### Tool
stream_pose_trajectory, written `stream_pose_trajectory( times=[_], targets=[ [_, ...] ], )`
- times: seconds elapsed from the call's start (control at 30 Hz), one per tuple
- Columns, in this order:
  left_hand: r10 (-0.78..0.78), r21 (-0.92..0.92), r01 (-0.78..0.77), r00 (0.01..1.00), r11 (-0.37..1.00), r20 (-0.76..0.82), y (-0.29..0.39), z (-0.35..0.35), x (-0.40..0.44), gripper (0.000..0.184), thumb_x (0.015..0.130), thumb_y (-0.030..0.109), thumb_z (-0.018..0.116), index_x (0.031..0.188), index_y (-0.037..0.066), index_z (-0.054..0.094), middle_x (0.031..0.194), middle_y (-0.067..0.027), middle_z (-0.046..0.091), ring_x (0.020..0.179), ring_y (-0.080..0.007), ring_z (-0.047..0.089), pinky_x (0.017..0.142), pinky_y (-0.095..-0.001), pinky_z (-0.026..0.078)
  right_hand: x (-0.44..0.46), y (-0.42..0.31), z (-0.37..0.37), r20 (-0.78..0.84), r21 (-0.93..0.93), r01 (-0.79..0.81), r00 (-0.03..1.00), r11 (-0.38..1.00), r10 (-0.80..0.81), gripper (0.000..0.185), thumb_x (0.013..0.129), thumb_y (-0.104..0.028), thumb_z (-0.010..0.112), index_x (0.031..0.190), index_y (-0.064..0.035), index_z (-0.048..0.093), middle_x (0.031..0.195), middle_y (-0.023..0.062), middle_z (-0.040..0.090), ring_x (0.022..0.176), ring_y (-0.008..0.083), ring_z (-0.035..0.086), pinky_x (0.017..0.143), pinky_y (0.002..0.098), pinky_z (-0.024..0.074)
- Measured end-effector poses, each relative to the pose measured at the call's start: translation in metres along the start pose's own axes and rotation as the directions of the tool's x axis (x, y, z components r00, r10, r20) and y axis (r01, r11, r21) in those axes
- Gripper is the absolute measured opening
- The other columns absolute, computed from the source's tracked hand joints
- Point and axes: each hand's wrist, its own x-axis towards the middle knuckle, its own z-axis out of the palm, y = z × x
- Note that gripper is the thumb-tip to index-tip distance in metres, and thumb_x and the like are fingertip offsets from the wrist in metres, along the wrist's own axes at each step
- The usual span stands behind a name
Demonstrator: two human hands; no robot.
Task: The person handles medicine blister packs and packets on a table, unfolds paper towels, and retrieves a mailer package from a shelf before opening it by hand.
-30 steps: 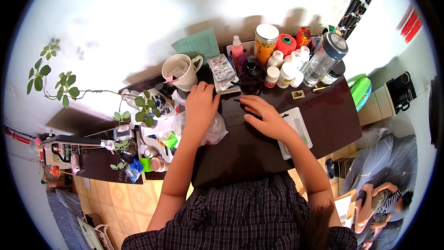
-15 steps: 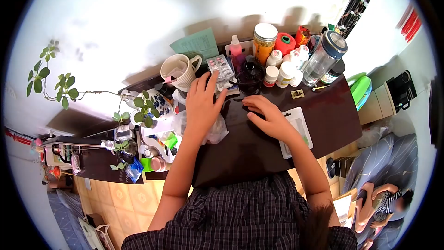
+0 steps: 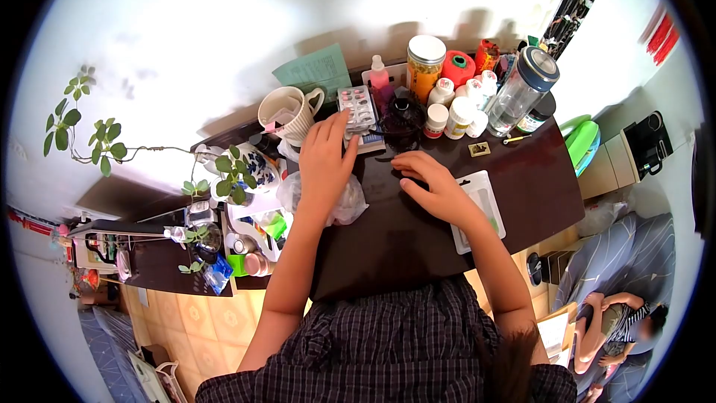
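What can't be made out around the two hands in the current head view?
All in the head view:
- Left hand: whether its fingertips press or only hover by the blister packs; seen only from above.
- Plastic bag: contents blurred by its crinkled film, partly covered by the left forearm.
- Flat package: partly hidden by the right forearm.
- Right hand: palm hidden by its own back.
- Green sheet: print too small.

Wall [image 3: 209, 22]: white on my feed, brightly lit, soft shadows [image 3: 324, 45] cast up it;
Desk [image 3: 399, 254]: dark brown, glossy, against that wall;
Floor [image 3: 190, 321]: pale, tiled, patterned;
Bedding [image 3: 645, 246]: grey-blue, pale-lined, at my view's right edge.
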Motion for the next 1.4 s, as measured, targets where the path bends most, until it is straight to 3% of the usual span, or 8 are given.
stream_pose_trajectory(
  times=[0.1,0.37,0.47,0.57,0.7,0.9,1.4],
  targets=[
    [-0.020,-0.027,0.021,1.000,0.999,0.014,0.002,-0.002,0.001,0.045,0.088,0.017,0.065,0.130,0.005,0.055,0.112,-0.0157,0.064,0.107,-0.0335,0.058,0.093,-0.0424,0.046,0.000,-0.002,-0.004,0.061,0.004,-0.054,0.997,0.999,0.053,0.034,0.091,-0.002,0.054,0.124,0.0048,0.055,0.128,0.0141,0.052,0.120,0.0242,0.057,0.104,0.0344,0.0464],
    [0.022,0.011,-0.022,0.998,1.000,-0.065,0.002,0.001,0.000,0.048,0.086,0.015,0.065,0.131,0.005,0.054,0.108,-0.0141,0.064,0.105,-0.0332,0.058,0.092,-0.0432,0.045,-0.001,-0.002,-0.003,0.024,0.016,-0.038,0.999,0.999,0.038,0.031,0.090,-0.004,0.057,0.120,0.0048,0.056,0.123,0.0155,0.055,0.114,0.0269,0.059,0.100,0.0344,0.0482],
    [-0.012,0.076,0.018,0.997,0.997,-0.070,-0.001,0.000,-0.006,0.054,0.082,0.012,0.064,0.134,0.006,0.053,0.099,-0.0096,0.064,0.098,-0.0300,0.058,0.088,-0.0421,0.046,-0.001,-0.004,-0.005,0.036,0.017,-0.062,0.997,0.998,0.061,0.031,0.091,-0.003,0.056,0.121,0.0049,0.056,0.123,0.0147,0.054,0.115,0.0253,0.059,0.101,0.0341,0.0479],
    [-0.112,0.218,0.098,0.992,0.971,0.053,0.012,-0.014,-0.012,0.060,0.079,0.011,0.064,0.137,0.007,0.051,0.089,-0.0056,0.062,0.090,-0.0262,0.057,0.084,-0.0394,0.046,-0.001,-0.006,-0.006,0.050,0.005,-0.080,0.996,0.997,0.079,0.032,0.091,-0.002,0.054,0.122,0.0050,0.055,0.123,0.0138,0.054,0.116,0.0237,0.059,0.102,0.0338,0.0474],
    [-0.102,0.190,0.082,0.990,0.978,0.097,0.009,-0.009,-0.015,0.062,0.079,0.013,0.066,0.139,0.008,0.049,0.083,-0.0032,0.061,0.084,-0.0238,0.057,0.081,-0.0375,0.045,-0.001,-0.004,-0.003,0.003,0.000,-0.044,0.999,0.999,0.044,0.029,0.090,-0.006,0.058,0.117,0.0046,0.057,0.118,0.0166,0.058,0.109,0.0287,0.062,0.097,0.0344,0.0498],
    [-0.062,0.132,0.053,0.996,0.990,0.067,0.007,-0.003,-0.011,0.059,0.082,0.015,0.068,0.138,0.009,0.050,0.082,-0.0035,0.061,0.083,-0.0238,0.057,0.081,-0.0381,0.046,-0.001,-0.006,-0.006,0.050,-0.003,-0.091,0.995,0.996,0.091,0.031,0.091,-0.001,0.054,0.121,0.0055,0.055,0.121,0.0138,0.055,0.116,0.0236,0.060,0.102,0.0336,0.0479],
    [-0.052,0.098,0.046,0.997,0.994,0.064,0.006,0.000,-0.012,0.058,0.081,0.017,0.070,0.135,0.006,0.051,0.080,-0.0035,0.060,0.081,-0.0245,0.056,0.078,-0.0380,0.045,-0.001,-0.006,-0.007,0.038,-0.025,-0.083,0.996,0.996,0.083,0.029,0.091,-0.001,0.055,0.119,0.0056,0.056,0.117,0.0139,0.057,0.113,0.0236,0.061,0.099,0.0333,0.0490]
  ],
)
